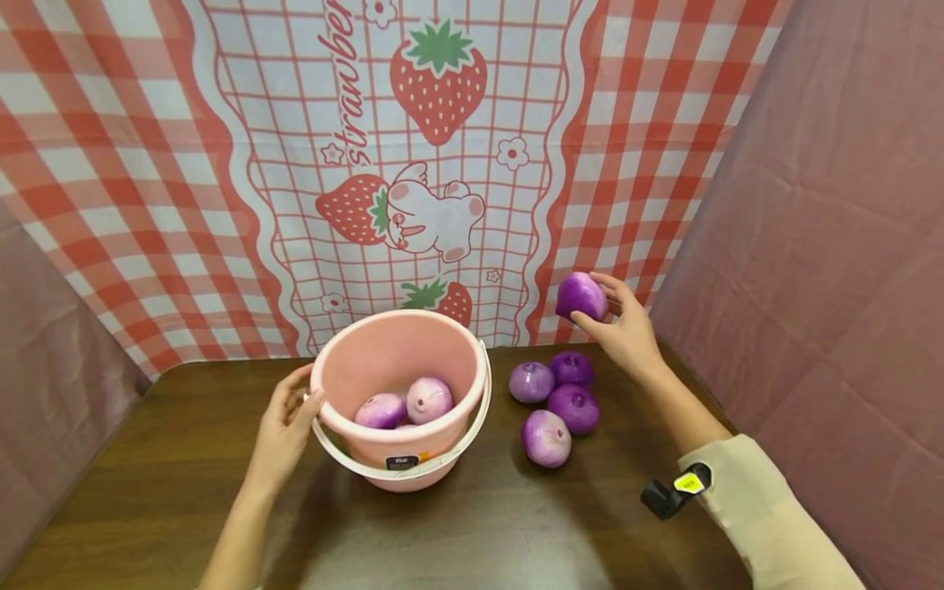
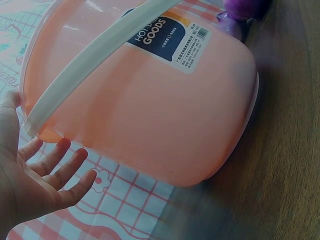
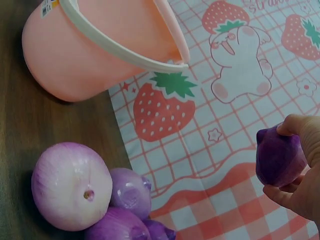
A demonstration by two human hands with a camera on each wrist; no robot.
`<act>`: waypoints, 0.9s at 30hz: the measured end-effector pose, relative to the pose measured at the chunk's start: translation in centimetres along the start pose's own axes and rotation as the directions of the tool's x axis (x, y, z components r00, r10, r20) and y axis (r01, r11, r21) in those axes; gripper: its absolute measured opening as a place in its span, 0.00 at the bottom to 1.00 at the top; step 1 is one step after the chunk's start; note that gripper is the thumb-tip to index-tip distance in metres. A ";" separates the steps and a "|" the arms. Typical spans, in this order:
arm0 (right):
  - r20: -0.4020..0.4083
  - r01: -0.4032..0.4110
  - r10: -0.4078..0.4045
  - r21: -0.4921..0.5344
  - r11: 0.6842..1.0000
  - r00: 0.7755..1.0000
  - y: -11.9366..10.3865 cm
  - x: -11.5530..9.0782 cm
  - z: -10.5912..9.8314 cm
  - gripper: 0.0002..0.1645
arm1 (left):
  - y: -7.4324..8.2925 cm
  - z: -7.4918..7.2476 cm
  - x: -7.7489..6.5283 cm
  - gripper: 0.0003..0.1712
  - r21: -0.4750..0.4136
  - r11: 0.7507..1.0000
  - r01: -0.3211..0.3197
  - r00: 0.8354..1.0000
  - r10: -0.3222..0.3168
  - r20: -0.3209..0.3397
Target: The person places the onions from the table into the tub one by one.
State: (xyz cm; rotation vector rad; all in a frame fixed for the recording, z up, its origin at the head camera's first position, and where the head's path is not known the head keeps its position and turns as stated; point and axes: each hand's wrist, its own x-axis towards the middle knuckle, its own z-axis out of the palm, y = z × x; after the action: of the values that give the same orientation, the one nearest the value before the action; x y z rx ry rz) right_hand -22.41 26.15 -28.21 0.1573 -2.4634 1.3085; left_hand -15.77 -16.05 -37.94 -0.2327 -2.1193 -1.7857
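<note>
My right hand (image 1: 627,332) holds a purple onion (image 1: 581,297) above the table, thumb on one side and fingers on the other. In the right wrist view the same onion (image 3: 280,156) sits between thumb and fingers. My left hand (image 1: 283,430) grips the rim of a pink bucket (image 1: 401,451) at its left side, with the thumb at the rim and the fingers outside, as the left wrist view shows. Inside the bucket lie two onions (image 1: 430,400), with part of another below them. The bucket's white handle (image 1: 483,410) hangs down across its front.
Several purple onions (image 1: 574,409) sit in a cluster on the brown wooden table (image 1: 170,475), right of the bucket. Behind the table hangs a red-and-white strawberry cloth (image 1: 516,205). Pink cloth walls (image 1: 804,246) stand at both sides.
</note>
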 end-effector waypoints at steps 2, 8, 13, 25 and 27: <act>0.006 0.010 -0.010 0.012 1.000 1.000 -0.2 0.0 0.2 0.40 | 0.0 0.0 0.0 0.25 -0.005 1.000 -0.003 1.000 0.003 0.000; 0.017 0.039 -0.040 0.041 0.998 0.999 -0.9 0.0 0.5 0.40 | 0.0 0.0 0.0 0.25 -0.008 1.000 -0.010 1.000 0.010 0.004; 0.012 0.053 -0.053 0.053 0.997 0.999 -1.5 0.0 0.8 0.39 | 0.1 0.0 0.0 0.25 -0.006 1.000 -0.010 1.000 0.010 0.005; 0.064 0.060 -0.065 0.078 0.995 0.996 -2.7 -0.3 1.9 0.39 | 0.0 0.0 0.0 0.25 0.000 1.000 -0.009 1.000 0.009 0.002; 0.068 0.063 -0.069 0.087 0.994 0.995 -2.9 -0.3 2.1 0.39 | 0.0 0.0 0.0 0.25 -0.002 1.000 -0.008 1.000 0.008 0.005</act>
State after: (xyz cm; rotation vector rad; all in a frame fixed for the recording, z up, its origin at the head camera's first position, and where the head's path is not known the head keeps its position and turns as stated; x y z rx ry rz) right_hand -21.86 22.76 -27.12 0.3090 -2.4401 1.4023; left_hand -15.78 -16.05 -37.92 -0.2460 -2.1172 -1.7841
